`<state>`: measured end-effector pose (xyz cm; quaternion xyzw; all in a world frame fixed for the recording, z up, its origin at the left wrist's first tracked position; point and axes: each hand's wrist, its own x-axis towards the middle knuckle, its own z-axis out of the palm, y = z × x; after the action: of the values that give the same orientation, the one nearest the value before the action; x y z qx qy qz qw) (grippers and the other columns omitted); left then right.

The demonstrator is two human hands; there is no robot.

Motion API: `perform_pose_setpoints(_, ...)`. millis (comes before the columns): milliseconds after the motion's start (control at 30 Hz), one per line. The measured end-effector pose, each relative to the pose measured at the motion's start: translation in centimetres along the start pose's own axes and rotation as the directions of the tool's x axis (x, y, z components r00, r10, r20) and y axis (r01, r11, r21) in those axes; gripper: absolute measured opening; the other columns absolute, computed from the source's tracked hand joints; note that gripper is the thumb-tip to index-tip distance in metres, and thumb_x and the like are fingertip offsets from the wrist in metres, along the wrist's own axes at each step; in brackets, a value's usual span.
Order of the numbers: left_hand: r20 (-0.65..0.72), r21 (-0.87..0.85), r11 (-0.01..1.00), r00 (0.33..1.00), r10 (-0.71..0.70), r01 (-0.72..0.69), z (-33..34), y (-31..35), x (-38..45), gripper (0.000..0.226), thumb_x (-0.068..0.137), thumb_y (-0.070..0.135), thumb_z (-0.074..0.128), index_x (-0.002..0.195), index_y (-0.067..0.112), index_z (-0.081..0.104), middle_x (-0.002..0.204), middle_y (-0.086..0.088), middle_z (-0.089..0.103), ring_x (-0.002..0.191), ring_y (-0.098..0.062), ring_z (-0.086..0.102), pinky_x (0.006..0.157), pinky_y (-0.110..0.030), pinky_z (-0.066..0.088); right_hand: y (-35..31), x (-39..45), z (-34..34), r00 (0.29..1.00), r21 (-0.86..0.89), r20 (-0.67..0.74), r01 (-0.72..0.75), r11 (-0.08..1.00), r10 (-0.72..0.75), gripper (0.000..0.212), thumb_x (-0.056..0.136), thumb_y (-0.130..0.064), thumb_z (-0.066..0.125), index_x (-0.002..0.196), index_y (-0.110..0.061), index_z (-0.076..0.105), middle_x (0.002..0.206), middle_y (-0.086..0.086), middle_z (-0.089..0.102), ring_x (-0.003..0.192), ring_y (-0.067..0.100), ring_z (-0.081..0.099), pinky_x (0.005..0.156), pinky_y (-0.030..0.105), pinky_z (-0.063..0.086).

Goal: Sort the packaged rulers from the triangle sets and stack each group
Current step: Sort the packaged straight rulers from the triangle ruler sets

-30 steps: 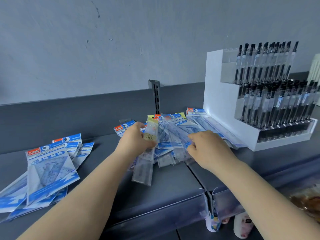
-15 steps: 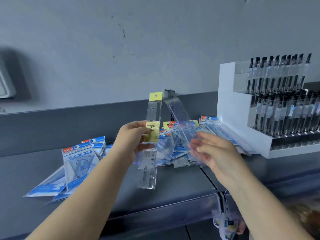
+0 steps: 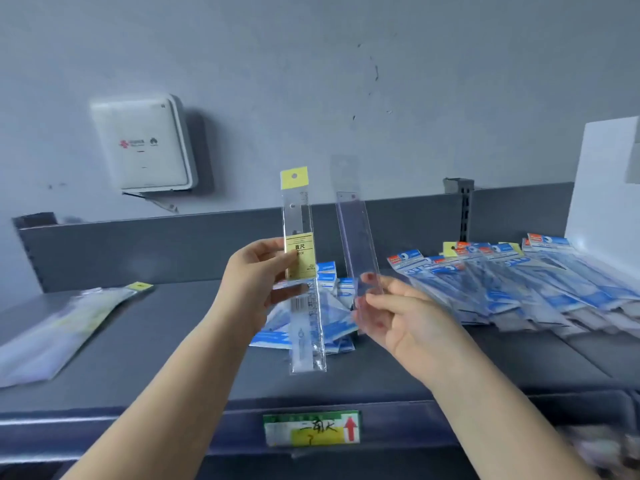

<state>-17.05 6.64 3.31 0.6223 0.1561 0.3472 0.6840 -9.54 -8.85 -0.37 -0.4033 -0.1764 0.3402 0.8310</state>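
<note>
- While both hands were raised above the shelf (image 3: 173, 341), each held one packaged ruler clear of the surface.
- Left hand (image 3: 256, 282): thumb and fingers pinched the yellow ruler (image 3: 303, 271) at its label. Long axis stood nearly vertical, yellow hang tab up, lower end pointing down toward the shelf.
- Right hand (image 3: 398, 317): palm up, fingers curled round the lower end of the clear ruler (image 3: 356, 240). Long axis ran upright with a slight leftward lean at the top; the hang tab pointed up.
- Both rulers stood side by side, apart, roughly parallel.
- Mixed pile (image 3: 519, 282): blue-and-white packs fanned across the shelf on the right, long axes running away from the person, header cards at the far end.
- Blue packs (image 3: 332, 327): a smaller heap lay flat on the shelf behind the hands.
- Left stack (image 3: 59, 327): blurred clear packs lay flat at the shelf's left end, one yellow tab pointing to the far right.
- White box (image 3: 145, 147): mounted on the wall.
- Label (image 3: 311, 429): fixed to the shelf's front edge.
</note>
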Motion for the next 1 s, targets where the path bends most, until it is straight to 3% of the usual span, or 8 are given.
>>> perform_pose_setpoints(167, -0.061, 0.002, 1.0, 0.998, 0.017, -0.017, -8.5, 1.6, 0.5, 0.015, 0.089, -0.003, 0.054, 0.084, 0.009, 0.06, 0.058, 0.004, 0.067, 0.048, -0.007, 0.063, 0.044, -0.024, 0.053, 4.7, 1.7, 6.7, 0.996, -0.087, 0.086, -0.02, 0.996, 0.028, 0.024, 0.087, 0.009, 0.049, 0.083, -0.009, 0.063, 0.062, 0.005, 0.061, 0.053, 0.011, 0.063, 0.054, 0.023, 0.056)
perform_pose_setpoints(400, -0.154, 0.013, 1.0, 0.988, 0.006, -0.004, -20.7, 3.3, 1.5, 0.011, 0.089, -0.003, 0.056, 0.091, 0.006, 0.061, 0.076, -0.006, 0.065, 0.051, -0.009, 0.064, 0.045, -0.024, 0.053, 11.7, 3.9, 16.3, 0.982, -0.234, 0.185, 0.015, 0.972, 0.029, 0.02, 0.085, 0.01, 0.053, 0.087, -0.007, 0.061, 0.061, 0.0, 0.063, 0.06, 0.014, 0.065, 0.055, 0.024, 0.055)
perform_pose_setpoints(633, -0.165, 0.061, 0.998, 0.986, 0.004, 0.006, -30.6, 4.2, 3.2, 0.012, 0.088, -0.003, 0.057, 0.088, 0.008, 0.062, 0.077, -0.007, 0.066, 0.057, -0.011, 0.063, 0.047, -0.026, 0.054, 17.5, 5.7, 23.7, 0.98, -0.351, 0.2, 0.053, 0.935, 0.02, 0.02, 0.083, 0.014, 0.055, 0.089, -0.005, 0.06, 0.068, 0.003, 0.06, 0.062, 0.015, 0.065, 0.06, 0.025, 0.058)
perform_pose_setpoints(867, -0.136, 0.068, 0.997, 0.991, -0.011, 0.02, -35.7, 4.6, 6.6, 0.011, 0.087, -0.003, 0.058, 0.088, 0.007, 0.061, 0.087, -0.013, 0.063, 0.083, -0.026, 0.056, 0.047, -0.026, 0.054, 20.4, 7.4, 28.2, 0.987, -0.359, 0.159, 0.085, 0.929, -0.028, 0.025, 0.08, 0.017, 0.056, 0.092, -0.005, 0.058, 0.065, 0.003, 0.06, 0.062, 0.017, 0.064, 0.058, 0.022, 0.057)
perform_pose_setpoints(933, -0.14, 0.146, 0.989, 0.99, 0.01, 0.01, -36.2, 4.1, 7.8, 0.015, 0.086, -0.002, 0.06, 0.1, 0.004, 0.061, 0.097, -0.016, 0.063, 0.085, -0.026, 0.058, 0.05, -0.026, 0.055, 20.8, 7.8, 28.9, 0.988, -0.373, 0.144, 0.113, 0.921, -0.063, 0.026, 0.08, 0.016, 0.058, 0.095, -0.005, 0.057, 0.066, 0.004, 0.061, 0.065, 0.018, 0.065, 0.059, 0.023, 0.058)
perform_pose_setpoints(1000, -0.154, 0.48, 0.877, 0.981, 0.121, -0.032, -36.9, 3.5, 8.9, 0.036, 0.086, 0.007, 0.063, 0.122, 0.004, 0.055, 0.109, -0.009, 0.06, 0.09, -0.021, 0.058, 0.066, -0.029, 0.054, 21.0, 8.3, 29.7, 0.984, -0.41, 0.132, 0.164, 0.897, -0.12, 0.029, 0.079, 0.013, 0.061, 0.101, -0.006, 0.055, 0.07, 0.004, 0.062, 0.066, 0.018, 0.065, 0.064, 0.026, 0.058)
